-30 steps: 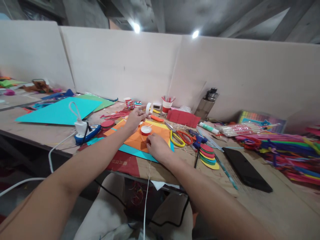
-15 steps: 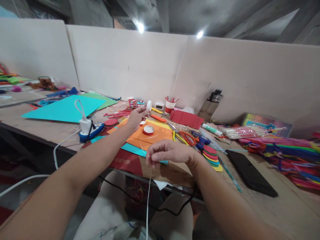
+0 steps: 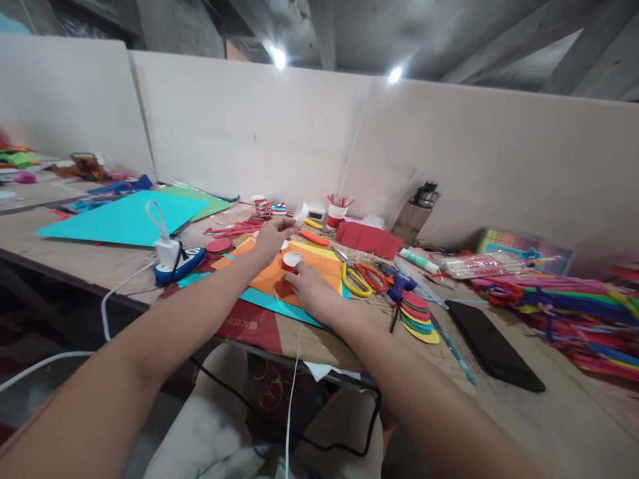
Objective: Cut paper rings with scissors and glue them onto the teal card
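Left hand (image 3: 269, 238) fingers pinching white spool (image 3: 301, 213) above orange paper (image 3: 319, 266), right hand (image 3: 312, 289) fingers touching red-rimmed reel (image 3: 291, 260).

Matt orange paper (image 3: 299, 274) lies on rough brown cardboard (image 3: 344, 339). The scissors (image 3: 360, 276) have glossy plastic handles; the phone (image 3: 492, 346) is smooth, black and glossy.

white strip loop (image 3: 301, 213) raised, red-rimmed tape roll (image 3: 292, 261) flat

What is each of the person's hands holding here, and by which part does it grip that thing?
The left hand pinches a white strip by its near end. The right hand rests its fingertips at the red-and-white ring; a firm grip cannot be told.
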Demonstrator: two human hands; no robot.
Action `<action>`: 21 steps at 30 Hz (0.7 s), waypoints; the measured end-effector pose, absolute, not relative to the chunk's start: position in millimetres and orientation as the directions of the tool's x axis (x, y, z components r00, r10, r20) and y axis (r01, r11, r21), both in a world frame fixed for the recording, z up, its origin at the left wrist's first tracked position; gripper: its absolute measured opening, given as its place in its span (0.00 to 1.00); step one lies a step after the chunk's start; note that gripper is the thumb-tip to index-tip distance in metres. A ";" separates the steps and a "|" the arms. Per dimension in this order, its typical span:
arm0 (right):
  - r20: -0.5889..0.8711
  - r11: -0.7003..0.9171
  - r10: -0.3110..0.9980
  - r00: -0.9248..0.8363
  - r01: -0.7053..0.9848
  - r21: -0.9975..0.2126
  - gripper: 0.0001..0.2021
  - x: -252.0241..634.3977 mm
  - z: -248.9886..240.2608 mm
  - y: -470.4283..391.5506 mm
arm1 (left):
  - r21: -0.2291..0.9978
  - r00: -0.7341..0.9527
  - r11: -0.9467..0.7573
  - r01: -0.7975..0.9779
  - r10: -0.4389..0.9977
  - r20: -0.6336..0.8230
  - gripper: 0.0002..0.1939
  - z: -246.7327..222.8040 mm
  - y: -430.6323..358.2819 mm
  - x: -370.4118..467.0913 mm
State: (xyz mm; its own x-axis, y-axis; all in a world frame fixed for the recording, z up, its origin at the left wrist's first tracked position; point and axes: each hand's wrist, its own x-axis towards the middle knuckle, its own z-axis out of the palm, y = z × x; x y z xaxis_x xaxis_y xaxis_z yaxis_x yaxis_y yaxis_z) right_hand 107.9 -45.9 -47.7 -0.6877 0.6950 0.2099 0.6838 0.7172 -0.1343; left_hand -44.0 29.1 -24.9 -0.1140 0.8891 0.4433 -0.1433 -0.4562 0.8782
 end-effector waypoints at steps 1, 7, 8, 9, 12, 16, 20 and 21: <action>0.209 0.714 0.697 -0.686 0.691 -0.114 0.13 106.8 -48.4 -45.7 | 0.879 -0.115 -0.457 -0.134 0.889 0.444 0.08 -25.1 29.2 -43.9; 0.210 0.732 0.680 -0.702 0.637 -0.241 0.08 108.3 -43.4 -49.2 | 0.886 -0.135 -0.452 -0.102 0.889 0.438 0.09 -29.6 36.4 -45.1; 0.245 0.731 0.680 -0.691 0.618 -0.287 0.07 108.9 -41.9 -49.8 | 0.883 -0.139 -0.460 -0.095 0.884 0.446 0.09 -30.7 38.2 -45.6; 0.295 0.736 0.677 -0.675 0.601 -0.313 0.07 109.3 -40.9 -50.1 | 0.878 -0.142 -0.470 -0.086 0.878 0.456 0.09 -31.9 39.9 -46.2; 0.385 0.766 0.641 -0.664 0.585 -0.265 0.13 109.8 -42.5 -48.0 | 0.866 -0.150 -0.501 -0.001 0.856 0.495 0.08 -34.2 43.1 -48.3; 0.271 0.798 0.599 -0.754 0.589 -0.126 0.23 108.6 -51.3 -41.8 | 0.787 -0.119 -0.544 0.290 0.796 0.594 0.06 -32.7 40.3 -51.1; 0.194 0.775 0.630 -0.752 0.625 -0.094 0.15 105.8 -53.7 -40.0 | 0.705 -0.081 -0.543 0.457 0.764 0.640 0.05 -28.6 33.8 -51.3; 0.174 0.757 0.653 -0.737 0.643 -0.117 0.12 105.1 -52.9 -40.6 | 0.699 -0.081 -0.539 0.469 0.762 0.642 0.05 -28.2 32.8 -51.0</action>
State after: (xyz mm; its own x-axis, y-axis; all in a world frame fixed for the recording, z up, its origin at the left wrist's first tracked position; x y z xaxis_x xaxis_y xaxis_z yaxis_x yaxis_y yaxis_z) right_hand 105.1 -40.6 -52.9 -0.7375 0.6526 0.1739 0.6426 0.7573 -0.1169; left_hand -51.0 32.8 -28.2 -0.0809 0.7624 0.6421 0.4690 -0.5393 0.6994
